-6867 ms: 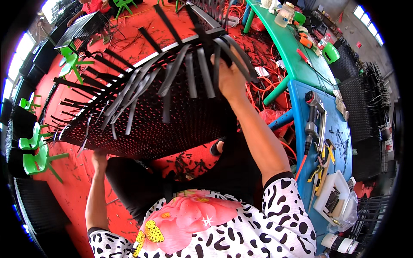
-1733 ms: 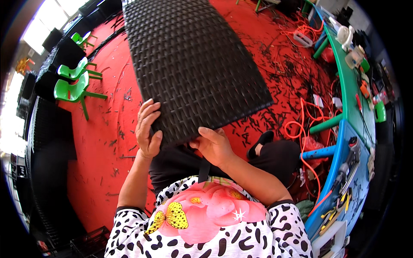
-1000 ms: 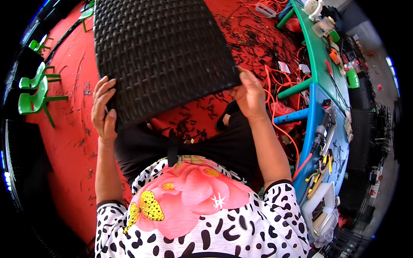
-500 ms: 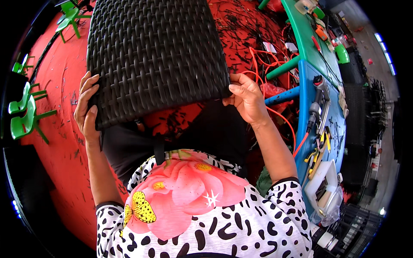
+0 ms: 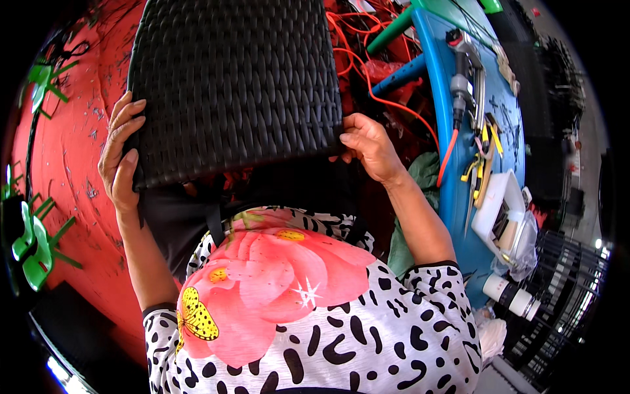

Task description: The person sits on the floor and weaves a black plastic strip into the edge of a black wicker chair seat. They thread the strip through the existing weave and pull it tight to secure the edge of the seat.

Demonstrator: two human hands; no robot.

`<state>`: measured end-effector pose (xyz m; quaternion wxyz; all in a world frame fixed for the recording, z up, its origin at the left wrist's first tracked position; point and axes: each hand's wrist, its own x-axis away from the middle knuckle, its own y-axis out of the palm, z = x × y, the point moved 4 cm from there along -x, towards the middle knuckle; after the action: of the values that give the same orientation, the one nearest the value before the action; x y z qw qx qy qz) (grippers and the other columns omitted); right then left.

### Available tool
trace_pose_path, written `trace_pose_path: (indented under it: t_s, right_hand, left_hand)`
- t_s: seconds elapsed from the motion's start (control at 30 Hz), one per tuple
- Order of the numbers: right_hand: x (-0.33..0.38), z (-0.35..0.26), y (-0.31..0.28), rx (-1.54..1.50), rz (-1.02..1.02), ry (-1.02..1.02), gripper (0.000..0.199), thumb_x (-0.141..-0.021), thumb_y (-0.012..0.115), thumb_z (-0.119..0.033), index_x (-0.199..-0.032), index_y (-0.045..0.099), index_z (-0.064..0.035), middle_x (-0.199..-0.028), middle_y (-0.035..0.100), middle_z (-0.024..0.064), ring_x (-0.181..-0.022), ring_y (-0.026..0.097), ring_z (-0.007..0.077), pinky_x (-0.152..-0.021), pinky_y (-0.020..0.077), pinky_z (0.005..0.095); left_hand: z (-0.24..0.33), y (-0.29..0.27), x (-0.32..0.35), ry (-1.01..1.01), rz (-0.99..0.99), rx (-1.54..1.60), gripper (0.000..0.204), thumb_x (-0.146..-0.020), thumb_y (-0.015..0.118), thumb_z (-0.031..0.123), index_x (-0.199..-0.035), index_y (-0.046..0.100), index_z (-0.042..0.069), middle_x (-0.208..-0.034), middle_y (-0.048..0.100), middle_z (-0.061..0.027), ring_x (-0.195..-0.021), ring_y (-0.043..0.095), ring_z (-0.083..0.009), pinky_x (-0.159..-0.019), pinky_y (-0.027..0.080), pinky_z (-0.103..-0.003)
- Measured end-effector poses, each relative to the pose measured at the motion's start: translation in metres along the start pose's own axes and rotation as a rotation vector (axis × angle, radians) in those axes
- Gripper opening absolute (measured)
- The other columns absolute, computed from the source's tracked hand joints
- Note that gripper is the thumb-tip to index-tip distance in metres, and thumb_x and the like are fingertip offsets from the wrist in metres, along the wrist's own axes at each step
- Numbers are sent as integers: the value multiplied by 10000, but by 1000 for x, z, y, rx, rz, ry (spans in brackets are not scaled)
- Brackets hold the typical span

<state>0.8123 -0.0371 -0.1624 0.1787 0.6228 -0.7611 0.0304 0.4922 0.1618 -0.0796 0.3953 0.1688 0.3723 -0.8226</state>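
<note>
A black woven wicker panel point(image 5: 236, 85) lies over my lap, its near edge tilted toward me and its far end cut off by the top of the picture. My left hand point(image 5: 121, 151) grips its left edge close to the near corner, fingers along the side. At the near right corner, my right hand point(image 5: 369, 146) pinches the rim between thumb and curled fingers. What lies beneath the panel is mostly hidden.
On my right stands a blue table point(image 5: 453, 190) bearing an air tool point(image 5: 461, 88) with an orange hose point(image 5: 420, 111), yellow-handled cutters point(image 5: 484, 148) and a white plastic tray point(image 5: 502, 203). Small green chairs point(image 5: 41, 253) stand left on the red floor point(image 5: 85, 157), strewn with dark scraps.
My view has shifted, so the tables and chairs sit elsewhere in the picture. Both hands keep their hold on the wicker panel, which appears slightly farther left.
</note>
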Motion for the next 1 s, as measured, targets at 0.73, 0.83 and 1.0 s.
trace_pose_path:
  t_s: [0.73,0.83,1.0]
  right_hand:
    - [21,71,-79,135,298,87,198,-826,648,-119,-986,630,-4,-778,595,-9,-633,529,55,-574,431,210]
    - [21,66,-78,167,309,94,180,-818,658,-119,-954,629,-5,-745,588,-16,-614,517,50,-566,418,207]
    - [16,63,-82,396,341,38,232,-763,697,-167,-864,614,25,-653,611,53,-607,563,98,-561,433,254]
  left_hand:
    - [17,89,-19,-48,-249,-112,405,-725,464,183,-1025,600,-53,-1203,564,-177,-1295,364,-357,-1090,206,-491]
    - [16,89,-21,-42,-263,-117,404,-733,467,189,-1028,600,-53,-1204,564,-176,-1294,366,-354,-1090,208,-488]
    - [17,89,-21,-39,-270,-121,407,-739,476,203,-1027,601,-55,-1207,563,-177,-1291,370,-358,-1086,218,-482]
